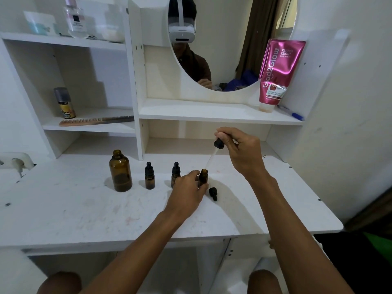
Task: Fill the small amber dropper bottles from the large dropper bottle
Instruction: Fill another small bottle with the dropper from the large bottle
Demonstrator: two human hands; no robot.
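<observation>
White and scuffed, the vanity desk top (84, 209) carries a row of amber bottles below a shelf unit with a round mirror (222, 49). At the left end stands the large amber bottle (120, 170), upright and uncapped. Just to its right is a small capped dropper bottle (149, 176), then a second capped bottle (175, 172), partly hidden behind the left hand (186, 193). That hand's fingers curl round a third small bottle (203, 177), which is open-mouthed and upright on the desk. A small black dropper cap (213, 193) lies on its side just to the right of it. Above, the right hand (239, 149) pinches the black bulb of the large dropper (218, 143) between thumb and fingertips. Its glass pipette (211, 159) slants down and left, with the tip at the open bottle's mouth; whether it touches the rim cannot be told. A pink tube (277, 75), a blue pen (293, 114), a comb (95, 120) and a spray can (64, 102) sit on the shelves.
</observation>
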